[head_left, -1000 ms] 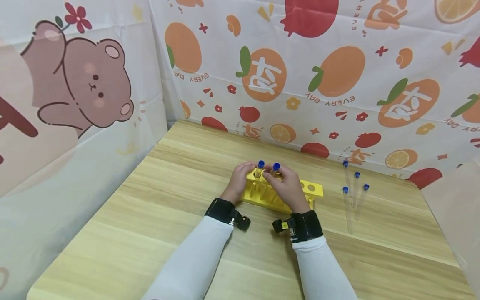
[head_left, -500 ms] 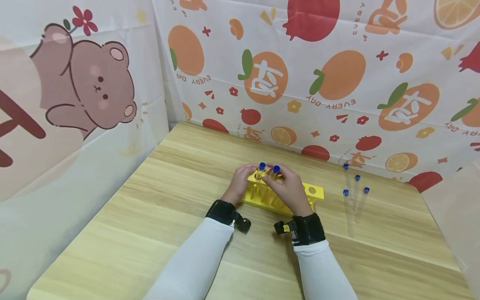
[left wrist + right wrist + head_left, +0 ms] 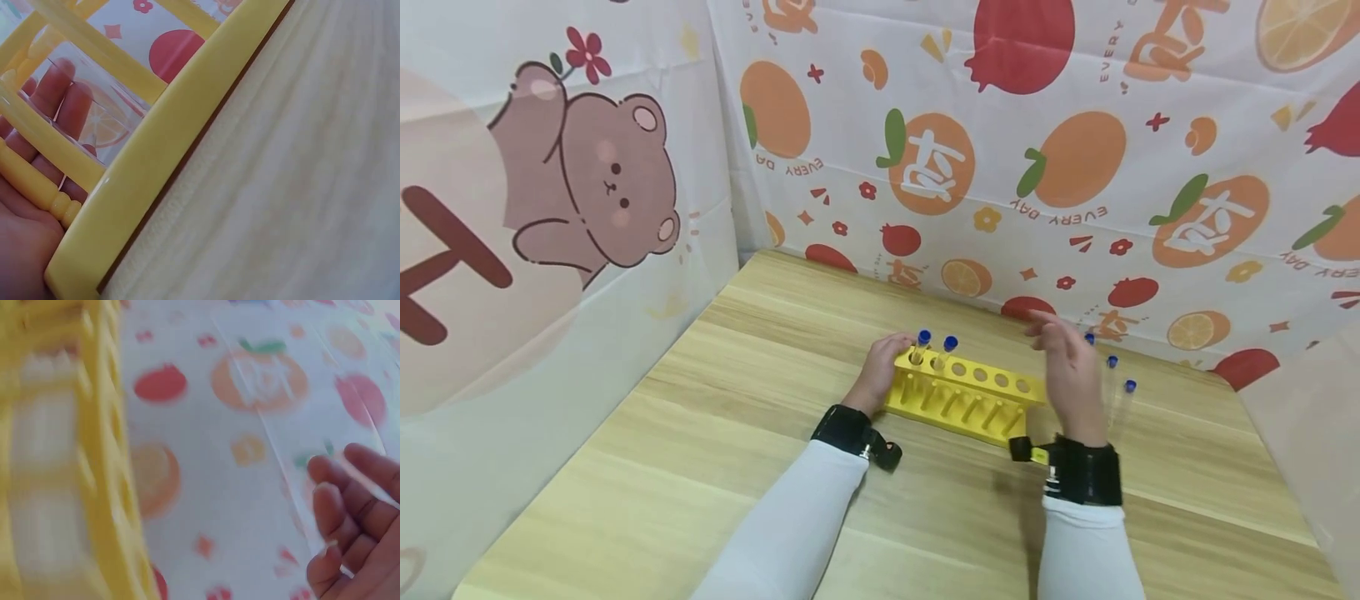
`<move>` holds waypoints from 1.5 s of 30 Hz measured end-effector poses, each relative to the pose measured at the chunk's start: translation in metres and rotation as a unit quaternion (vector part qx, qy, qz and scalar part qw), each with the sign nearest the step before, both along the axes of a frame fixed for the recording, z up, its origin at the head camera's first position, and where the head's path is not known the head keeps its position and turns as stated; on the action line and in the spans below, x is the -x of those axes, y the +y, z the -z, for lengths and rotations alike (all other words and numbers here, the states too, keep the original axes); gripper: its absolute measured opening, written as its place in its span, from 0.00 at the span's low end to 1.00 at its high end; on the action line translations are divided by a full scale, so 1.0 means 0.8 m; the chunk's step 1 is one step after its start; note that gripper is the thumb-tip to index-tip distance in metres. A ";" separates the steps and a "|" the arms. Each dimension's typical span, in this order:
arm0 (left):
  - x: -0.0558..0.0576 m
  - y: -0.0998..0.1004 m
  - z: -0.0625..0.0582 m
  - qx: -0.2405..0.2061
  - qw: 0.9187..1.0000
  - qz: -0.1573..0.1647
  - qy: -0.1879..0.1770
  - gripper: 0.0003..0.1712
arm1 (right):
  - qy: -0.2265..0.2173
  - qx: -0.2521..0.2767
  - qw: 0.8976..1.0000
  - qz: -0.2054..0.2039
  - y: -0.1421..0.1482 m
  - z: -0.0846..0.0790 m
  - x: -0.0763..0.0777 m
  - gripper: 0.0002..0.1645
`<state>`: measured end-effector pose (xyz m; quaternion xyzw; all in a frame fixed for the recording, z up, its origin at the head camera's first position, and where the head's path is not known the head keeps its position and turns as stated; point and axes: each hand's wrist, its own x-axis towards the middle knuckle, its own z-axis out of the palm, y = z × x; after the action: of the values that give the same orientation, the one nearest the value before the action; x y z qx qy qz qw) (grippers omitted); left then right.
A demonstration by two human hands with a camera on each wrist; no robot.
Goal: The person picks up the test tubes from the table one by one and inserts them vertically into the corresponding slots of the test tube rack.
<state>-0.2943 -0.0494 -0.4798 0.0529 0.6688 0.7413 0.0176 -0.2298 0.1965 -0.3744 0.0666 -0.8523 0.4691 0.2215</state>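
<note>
A yellow test tube rack [image 3: 955,410] stands upright on the table. Two clear test tubes with blue caps, one nearest the end [image 3: 922,340] and one beside it [image 3: 950,345], sit in its two leftmost holes. My left hand [image 3: 876,372] grips the rack's left end; in the left wrist view its fingers [image 3: 76,109] curl behind the posts and a clear tube. My right hand [image 3: 1073,382] is raised past the rack's right end, holding nothing. Its fingers [image 3: 328,509] are loosely bent in the right wrist view.
More blue-capped test tubes lie on the table [image 3: 790,333] at the right, one cap [image 3: 1131,386] near the hand, partly hidden behind it. A fruit-print cloth [image 3: 850,167] hangs behind the table and a bear-print cloth [image 3: 602,183] at the left.
My right hand has let go of the second tube from the left and moved right, away from the rack. The tube stays in its hole; my left hand stays on the rack.
</note>
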 end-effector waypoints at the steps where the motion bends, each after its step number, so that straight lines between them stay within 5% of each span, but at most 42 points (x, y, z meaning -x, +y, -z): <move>1: -0.001 0.001 0.000 0.001 1.000 -0.001 0.001 0.23 | -0.010 0.005 1.000 0.024 0.013 -0.001 -0.003 0.25; 7: -0.003 0.002 -0.001 0.000 1.000 -0.005 0.001 0.23 | -0.156 -0.059 0.980 0.113 0.101 0.012 -0.020 0.33; 10: -0.004 0.002 -0.002 -0.009 1.000 0.003 0.000 0.23 | -0.231 -0.115 0.960 0.111 0.138 0.028 -0.026 0.39; 17: -0.004 -0.003 0.001 -0.014 1.000 0.002 -0.015 0.23 | -0.358 -0.143 0.919 0.089 0.175 0.059 -0.024 0.45; 25: -0.003 -0.004 0.000 -0.024 0.999 0.009 -0.026 0.23 | -0.343 -0.173 0.921 0.067 0.174 0.078 -0.019 0.33; 34: -0.001 -0.001 -0.003 -0.024 0.999 0.016 -0.030 0.23 | -0.338 -0.179 0.921 0.076 0.167 0.091 -0.014 0.33; 45: 0.001 -0.001 0.001 -0.032 0.999 0.013 -0.028 0.23 | -0.349 -0.205 0.914 0.034 0.142 0.098 -0.001 0.33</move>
<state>-0.2950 -0.0503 -0.4805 0.0415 0.6434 0.7631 0.0441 -0.2289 0.3102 -0.4530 -0.0866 -0.9545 0.2697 -0.0929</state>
